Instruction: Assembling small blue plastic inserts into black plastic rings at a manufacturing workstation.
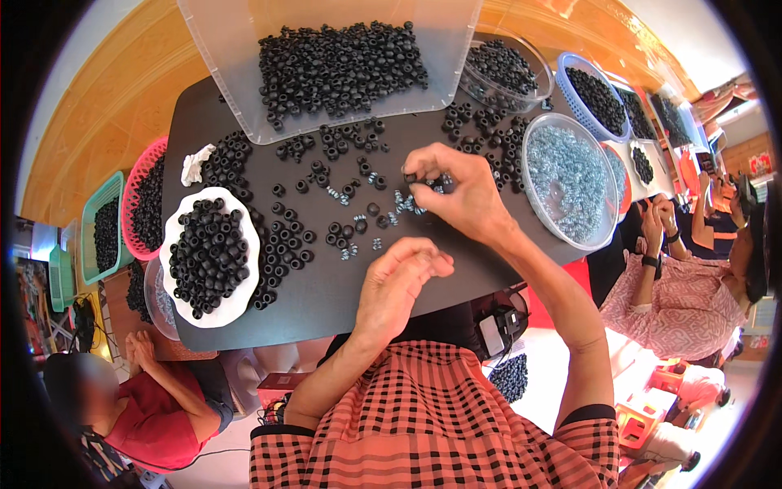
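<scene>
Over the dark table [342, 287], my right hand [463, 191] pinches a small round black part [410, 178] between thumb and fingertips. Just left of it and nearer to me, my left hand [397, 285] is closed, thumb against fingers; whatever it holds, if anything, is hidden. Small clear bluish pieces [403, 202] lie beside the right fingertips. More of them are scattered among loose black hollow parts [338, 236] in front of my hands. A white scalloped plate [173, 281] heaped with black parts sits to the left.
A large translucent bin [236, 106] of black parts tilts at the table's far side. A clear round tub [533, 208] of bluish pieces stands right, a clear bowl [543, 94] behind it. Pink [130, 191] and blue [568, 81] baskets flank the table. People sit left [167, 416] and right [668, 301].
</scene>
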Available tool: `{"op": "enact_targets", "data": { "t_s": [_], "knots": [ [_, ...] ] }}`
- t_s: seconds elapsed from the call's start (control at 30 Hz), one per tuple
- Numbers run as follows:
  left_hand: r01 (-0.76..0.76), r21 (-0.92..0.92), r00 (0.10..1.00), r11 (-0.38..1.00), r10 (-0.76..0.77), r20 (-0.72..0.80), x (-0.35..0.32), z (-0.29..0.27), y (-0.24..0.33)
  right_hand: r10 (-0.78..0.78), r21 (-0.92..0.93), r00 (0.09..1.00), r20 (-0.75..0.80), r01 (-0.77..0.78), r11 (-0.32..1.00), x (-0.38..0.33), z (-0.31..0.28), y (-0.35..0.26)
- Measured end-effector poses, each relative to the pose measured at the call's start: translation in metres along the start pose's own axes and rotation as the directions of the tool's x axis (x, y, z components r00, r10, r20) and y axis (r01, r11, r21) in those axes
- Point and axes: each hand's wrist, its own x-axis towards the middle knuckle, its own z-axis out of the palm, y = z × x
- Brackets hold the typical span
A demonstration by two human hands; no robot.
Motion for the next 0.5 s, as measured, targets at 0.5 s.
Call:
{"op": "enact_targets", "data": {
  "t_s": [0.5],
  "knots": [
    [0.018,-0.127,0.998,0.992,-0.025,-0.052,0.011,0.010,0.000,0.029,0.344,0.993,-0.110,0.011,0.939,-0.082,0.008,-0.010]
  ]
}}
